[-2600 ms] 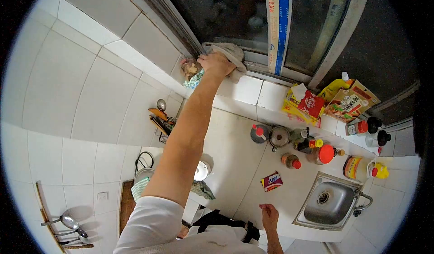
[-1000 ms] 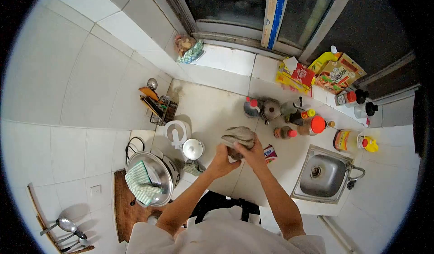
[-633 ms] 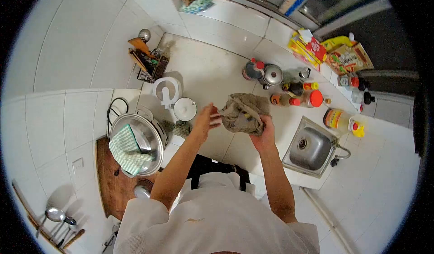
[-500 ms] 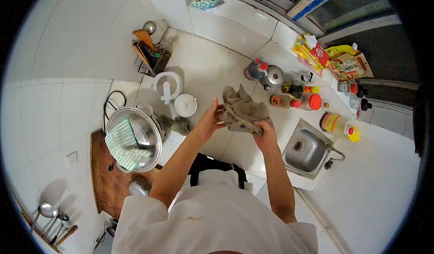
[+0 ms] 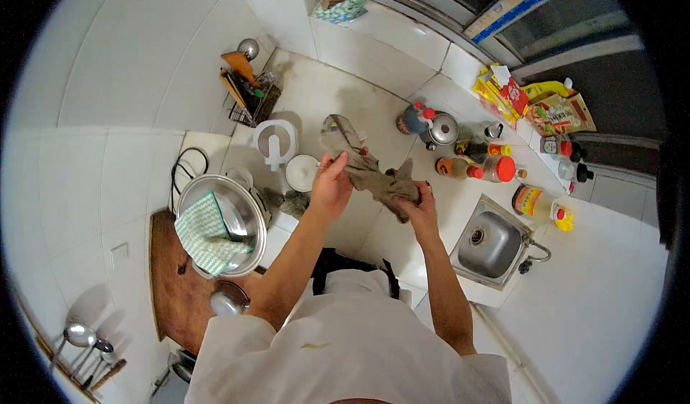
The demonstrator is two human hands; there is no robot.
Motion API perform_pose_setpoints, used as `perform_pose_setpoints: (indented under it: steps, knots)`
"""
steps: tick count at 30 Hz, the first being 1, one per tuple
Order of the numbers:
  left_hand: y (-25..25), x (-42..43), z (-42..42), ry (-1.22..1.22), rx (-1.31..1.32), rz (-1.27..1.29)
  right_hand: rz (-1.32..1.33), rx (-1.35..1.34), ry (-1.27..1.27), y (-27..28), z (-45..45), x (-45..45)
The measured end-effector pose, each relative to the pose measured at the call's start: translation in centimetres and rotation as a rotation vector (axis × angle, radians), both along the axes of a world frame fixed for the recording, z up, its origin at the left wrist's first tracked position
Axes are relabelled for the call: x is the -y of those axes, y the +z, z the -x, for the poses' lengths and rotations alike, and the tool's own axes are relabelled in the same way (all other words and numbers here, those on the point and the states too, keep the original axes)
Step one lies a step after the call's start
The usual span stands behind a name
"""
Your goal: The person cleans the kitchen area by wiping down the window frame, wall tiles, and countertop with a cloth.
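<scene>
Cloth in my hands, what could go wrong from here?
The cloth spans your left hand and right hand, so an end might slip free. Its far end appears close to the white lid and could brush it. Swung right, it might knock a red-capped bottle.

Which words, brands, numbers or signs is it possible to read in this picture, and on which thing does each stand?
None can be read with certainty.
Brown packet: dark characters, too blurred.
Red packet: pale marking, too blurred.
Orange-labelled bottle: print too small.
Blue-and-white window strip: no letters distinguishable.
</scene>
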State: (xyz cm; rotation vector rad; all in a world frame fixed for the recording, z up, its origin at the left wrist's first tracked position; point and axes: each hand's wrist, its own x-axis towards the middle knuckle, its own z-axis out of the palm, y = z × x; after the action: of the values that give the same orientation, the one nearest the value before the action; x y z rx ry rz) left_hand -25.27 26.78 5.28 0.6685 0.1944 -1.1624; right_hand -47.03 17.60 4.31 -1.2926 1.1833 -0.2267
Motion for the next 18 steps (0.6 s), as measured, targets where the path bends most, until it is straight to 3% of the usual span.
perform_pose_setpoints:
  steps: [2,4,6,8,14,18]
  knots:
    - [0.9,0.9,0.5,-0.045,0.002,0.020,0.113,-0.101,0.080,-1.7,0.3,-0.1]
    - [0.8,1.8,1.3,-0.114,0.092,0.022,0.531,0.018,0.140,-2.8,-0.1,-0.1]
    - [0.4,2.6,2.6,-0.154,0.169,0.008,0.664,0.040,0.210,-2.7,-0.4,0.0]
    - [0.1,3.1,4.1,-0.168,0.246,-0.018,0.513,-0.006,0.285,-1.5,-0.9,0.3]
    - [0.9,3.9,3.4,-0.060,0.516,-0.099,0.407,-0.070,0.162,-2.3,-2.4,0.8]
    - [0.1,3.3,0.6,-0.053,0.655,-0.280,0.409,0.128,0.117,-0.2,-3.2,1.4]
